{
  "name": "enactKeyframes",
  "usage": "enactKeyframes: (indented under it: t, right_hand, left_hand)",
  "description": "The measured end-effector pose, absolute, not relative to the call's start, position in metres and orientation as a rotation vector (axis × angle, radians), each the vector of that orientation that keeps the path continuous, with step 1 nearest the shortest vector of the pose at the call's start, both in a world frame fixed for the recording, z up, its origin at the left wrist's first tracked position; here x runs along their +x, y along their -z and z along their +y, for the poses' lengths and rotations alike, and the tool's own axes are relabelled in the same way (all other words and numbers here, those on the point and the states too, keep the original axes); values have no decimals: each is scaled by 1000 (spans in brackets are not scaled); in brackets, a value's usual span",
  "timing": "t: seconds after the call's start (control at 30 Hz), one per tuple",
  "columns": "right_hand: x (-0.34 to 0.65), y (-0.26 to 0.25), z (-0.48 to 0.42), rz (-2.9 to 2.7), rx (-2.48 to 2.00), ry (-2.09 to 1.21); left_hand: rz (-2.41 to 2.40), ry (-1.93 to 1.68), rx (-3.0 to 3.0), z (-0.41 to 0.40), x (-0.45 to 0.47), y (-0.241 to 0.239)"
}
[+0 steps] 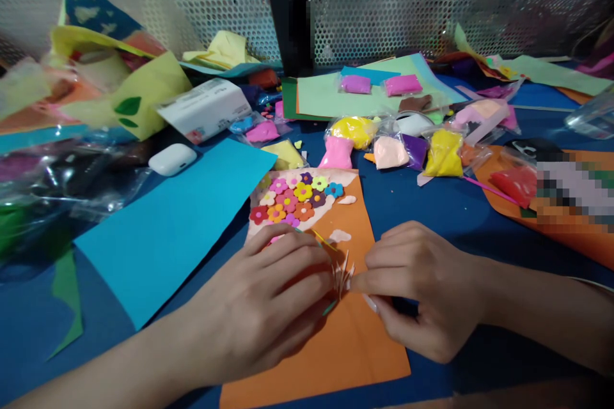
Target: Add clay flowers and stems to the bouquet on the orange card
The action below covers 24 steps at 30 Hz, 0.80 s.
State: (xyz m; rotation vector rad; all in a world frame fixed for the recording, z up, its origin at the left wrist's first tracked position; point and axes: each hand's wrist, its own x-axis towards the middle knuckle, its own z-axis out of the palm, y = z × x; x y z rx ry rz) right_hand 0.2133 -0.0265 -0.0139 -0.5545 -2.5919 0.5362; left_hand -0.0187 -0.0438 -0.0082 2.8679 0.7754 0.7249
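From where I stand, at far left, glossy clear bags [43, 204] lie heaped, and what the darker ones hold is hard to make out. Next comes a flat blue sheet [182, 223], and lower down the left hand [283, 294], palm down with curved fingers over an orange sheet [345, 358] that lies in front of the person on a dark blue table [412, 185]. I cannot tell whether its fingertips grasp anything, as the back of the hand hides most of them. Past its knuckles sits a cluster of small bright flowers [288, 200], its lower edge covered by the hand. They look like soft clay, light and easily dented, so the sheet would be best taken by its bare lower edges; it seems thin and bendable. Between the hands stands a tuft of pale, spiky strands [341, 278], likely fragile and best pinched low down; its base is lost among the fingers. The right hand [422, 287] has its index fingertip at the tuft, thumb beneath, though whether they pinch it I cannot tell. At far right, a pixelated patch masks something on another orange piece [575, 236], which the frame cuts off.
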Motion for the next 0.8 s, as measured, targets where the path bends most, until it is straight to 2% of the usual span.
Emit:
enactKeyframes:
  t: [0.8]
  right_hand:
    - [213, 14, -26, -2571, -531, -504]
  left_hand:
    - [764, -672, 2859, -45, -21, 11]
